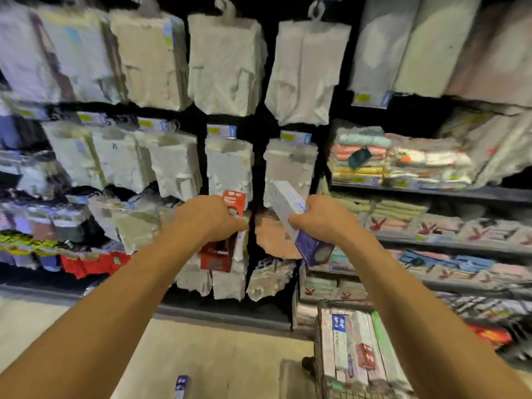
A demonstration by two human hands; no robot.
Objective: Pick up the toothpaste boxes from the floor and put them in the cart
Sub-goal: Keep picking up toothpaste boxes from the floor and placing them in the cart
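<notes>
My left hand (208, 218) grips a red toothpaste box (221, 254) held upright at chest height in front of the shelves. A white and purple toothpaste box (290, 208), tilted, sits in the grip of my right hand (322, 220). Both hands are raised side by side, a little apart. The wire cart (321, 370) stands low at the right, under my right forearm, with several boxes (354, 347) lying inside it. Another blue and white toothpaste box (182, 385) lies on the floor at the bottom edge.
A dark rack of hanging packaged goods (227, 70) fills the view ahead. Shelves of folded towels (403, 159) run along the right. Pale floor (224, 355) spreads between me and the rack. The picture is blurred.
</notes>
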